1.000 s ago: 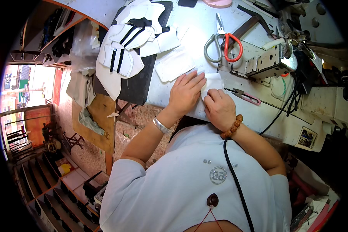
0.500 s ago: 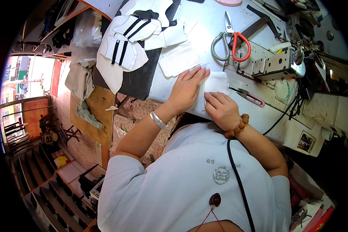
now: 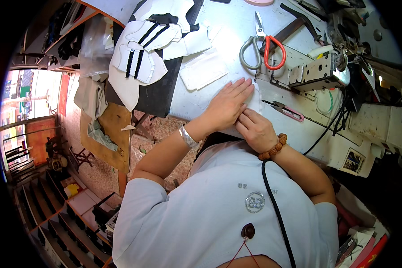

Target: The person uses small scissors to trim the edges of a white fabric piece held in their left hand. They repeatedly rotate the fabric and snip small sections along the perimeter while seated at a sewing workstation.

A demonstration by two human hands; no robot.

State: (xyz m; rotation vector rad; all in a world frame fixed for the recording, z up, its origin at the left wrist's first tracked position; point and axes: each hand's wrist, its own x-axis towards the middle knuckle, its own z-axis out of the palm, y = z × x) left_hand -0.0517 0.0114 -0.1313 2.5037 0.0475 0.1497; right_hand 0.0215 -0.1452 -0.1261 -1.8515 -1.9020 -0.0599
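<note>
My left hand (image 3: 230, 102) lies flat with its fingers stretched out over a small white sheet-like piece (image 3: 257, 96) on the table, hiding most of it. Close beside it, my right hand (image 3: 256, 129) has its fingers bent and pressed together at the near edge of that piece. Its fingertips are partly hidden against the left hand. Another white piece, roughly rectangular (image 3: 204, 71), lies just beyond my left hand. Right of the hands rest thread snips with a pink handle (image 3: 290, 112).
Scissors with red and grey handles (image 3: 264, 48) lie beyond the hands, next to a hammer (image 3: 286, 33). A sewing machine (image 3: 317, 73) stands at the right. White cut pieces with black strips (image 3: 140, 58) are heaped on a black board (image 3: 165, 91) at the left.
My left hand has slid right across the white piece and now covers more of it. The right hand's fingertips have come up against the left hand. The view has shifted slightly.
</note>
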